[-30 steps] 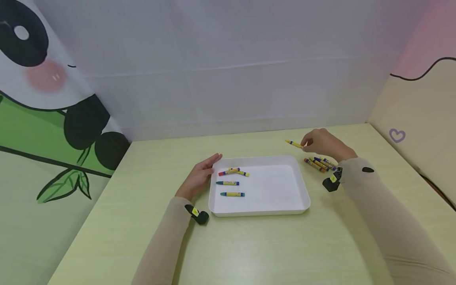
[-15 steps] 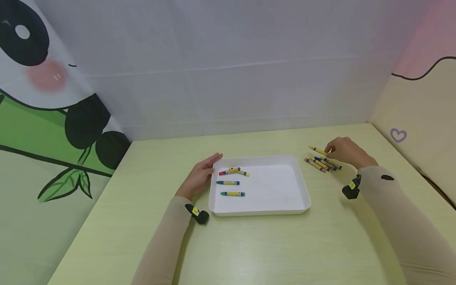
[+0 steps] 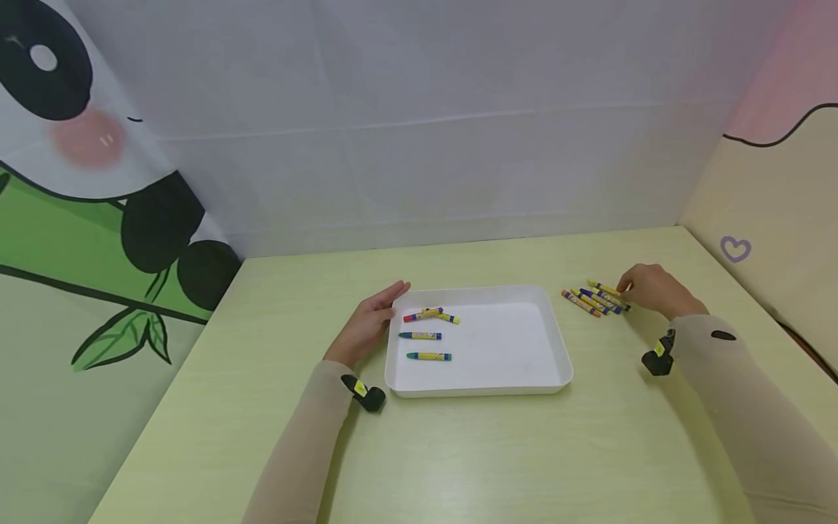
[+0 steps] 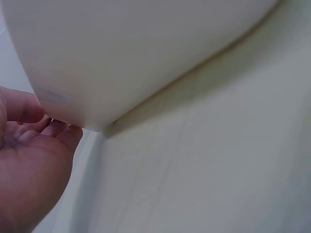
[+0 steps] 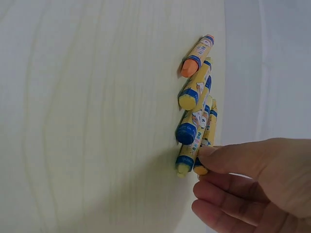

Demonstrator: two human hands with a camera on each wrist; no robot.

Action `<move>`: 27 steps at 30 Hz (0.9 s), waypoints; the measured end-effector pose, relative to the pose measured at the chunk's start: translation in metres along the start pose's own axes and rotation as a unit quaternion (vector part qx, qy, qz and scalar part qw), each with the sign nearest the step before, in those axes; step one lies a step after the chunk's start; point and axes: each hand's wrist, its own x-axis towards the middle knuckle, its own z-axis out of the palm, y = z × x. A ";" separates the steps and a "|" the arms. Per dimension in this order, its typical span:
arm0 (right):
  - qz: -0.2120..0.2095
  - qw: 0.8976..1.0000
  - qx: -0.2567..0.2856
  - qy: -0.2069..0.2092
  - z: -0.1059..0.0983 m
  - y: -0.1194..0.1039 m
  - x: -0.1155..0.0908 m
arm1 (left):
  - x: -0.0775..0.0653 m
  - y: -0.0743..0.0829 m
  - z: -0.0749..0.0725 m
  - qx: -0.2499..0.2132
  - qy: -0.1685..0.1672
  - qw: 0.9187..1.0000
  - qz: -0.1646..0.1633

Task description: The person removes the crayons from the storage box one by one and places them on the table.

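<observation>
My right hand (image 3: 660, 290) pinches a yellow crayon (image 5: 210, 128) between thumb and fingers. The crayon lies right along the pile at the right of the table. Orange (image 5: 198, 56), yellow (image 5: 189, 97) and dark blue (image 5: 187, 132) crayons lie side by side there, with a pale yellow-green one (image 5: 184, 165) nearest the hand. My left hand (image 3: 361, 327) rests against the left side of a white tray (image 3: 497, 342), fingers extended along its far left corner. In the left wrist view, the fingertips touch the tray's edge and are partly hidden.
Inside the tray, a red crayon (image 3: 423, 315) lies across a yellow one (image 3: 450, 318). A dark green crayon (image 3: 420, 335) and a lighter green crayon (image 3: 428, 356) lie below them. A white cloth wall (image 3: 419, 175) stands behind the pale wooden table (image 3: 491, 458).
My right hand has carried the yellow crayon rightward and toward me, from behind the pile to beside its other crayons. My left hand and the tray have stayed put.
</observation>
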 end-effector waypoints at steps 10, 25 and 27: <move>0.018 1.000 0.004 -0.016 0.002 0.005 -0.002 | 0.000 0.001 0.001 -0.002 -0.001 1.000 0.000; -0.004 1.000 0.012 0.018 -0.010 -0.008 -0.004 | 0.000 0.001 0.001 0.002 0.003 1.000 -0.006; -0.012 1.000 0.010 0.025 -0.012 -0.014 -0.003 | 0.001 0.001 0.000 0.001 0.000 1.000 -0.003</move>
